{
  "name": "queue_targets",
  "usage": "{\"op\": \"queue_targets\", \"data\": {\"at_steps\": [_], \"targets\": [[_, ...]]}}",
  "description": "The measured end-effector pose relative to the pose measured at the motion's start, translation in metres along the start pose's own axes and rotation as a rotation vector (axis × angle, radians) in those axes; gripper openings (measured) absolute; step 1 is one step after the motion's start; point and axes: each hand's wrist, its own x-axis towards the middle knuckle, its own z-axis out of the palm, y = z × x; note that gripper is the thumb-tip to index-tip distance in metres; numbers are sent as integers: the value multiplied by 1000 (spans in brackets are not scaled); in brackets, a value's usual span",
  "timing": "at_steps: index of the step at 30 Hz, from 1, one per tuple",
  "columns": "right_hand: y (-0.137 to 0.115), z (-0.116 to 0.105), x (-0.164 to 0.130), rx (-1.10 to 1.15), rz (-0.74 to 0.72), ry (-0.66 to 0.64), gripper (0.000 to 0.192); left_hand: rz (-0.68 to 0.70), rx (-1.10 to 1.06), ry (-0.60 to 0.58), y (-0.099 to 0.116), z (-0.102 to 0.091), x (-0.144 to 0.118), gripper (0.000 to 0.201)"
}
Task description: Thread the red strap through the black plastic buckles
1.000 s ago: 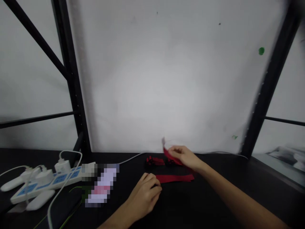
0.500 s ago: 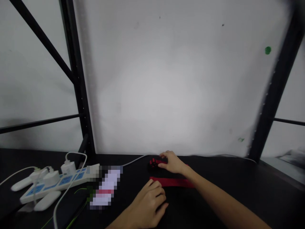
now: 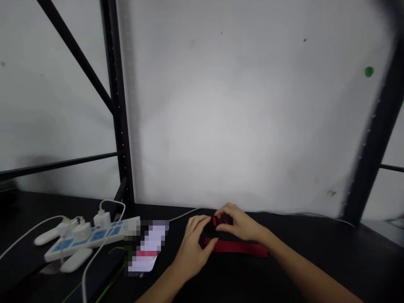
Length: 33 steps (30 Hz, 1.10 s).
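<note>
A small red-and-black object point(image 3: 215, 221) lies on the black table near the wall, partly hidden by both hands. My right hand point(image 3: 239, 222) curls around its right end, thumb in front and fingers behind. From the other side, my left hand point(image 3: 194, 244) reaches to the left end. Its fingertips are at the object, while the thumb stands apart, lower down. That thumb is over the left end of a flat red strap point(image 3: 241, 248), which stretches to the right in front of the object and under my right wrist.
On the left, a white power strip point(image 3: 91, 240) carries several plugs and white cables. Beside it lies a phone-like thing with a blurred screen point(image 3: 148, 248). A dark slab with green edging point(image 3: 101, 273) is nearer me. Black metal posts point(image 3: 121, 126) frame the white wall behind.
My left hand has moved up and forward from the strap's left end to the red-and-black object, its fingers extending. My right hand stays at that object. The view has shifted slightly left.
</note>
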Motion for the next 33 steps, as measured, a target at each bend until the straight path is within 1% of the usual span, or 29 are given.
{"op": "queue_targets", "data": {"at_steps": [3,6,9,12,14,17,21,25,27,30,32,33], "targets": [[-18,3,-27,61,-12,29,30,14,-62,-59,9,1,-3,40],[-26,7,-47,174,63,73,27,31,-118,-118,21,2,-7,35],[-24,7,-62,385,190,74,29,22,-159,-157,30,3,-8,36],[-18,3,-73,551,311,55,32,11,-161,-160,32,4,-9,37],[-13,1,-78,612,356,67,30,19,-147,-146,30,4,-9,38],[-12,2,-82,683,374,104,30,37,-117,-135,26,6,-9,39],[-21,14,-79,666,375,170,29,102,-86,-143,26,10,-8,37],[-27,23,-76,645,365,229,27,130,-27,-198,28,10,-6,42],[-24,24,-76,611,394,263,27,134,34,-224,28,8,-5,39],[-18,22,-78,597,431,256,29,160,111,-259,28,6,-4,31],[-18,20,-79,561,426,253,27,177,116,-278,29,6,-4,30],[-19,19,-80,503,402,267,28,183,103,-287,29,6,-5,30]]}}
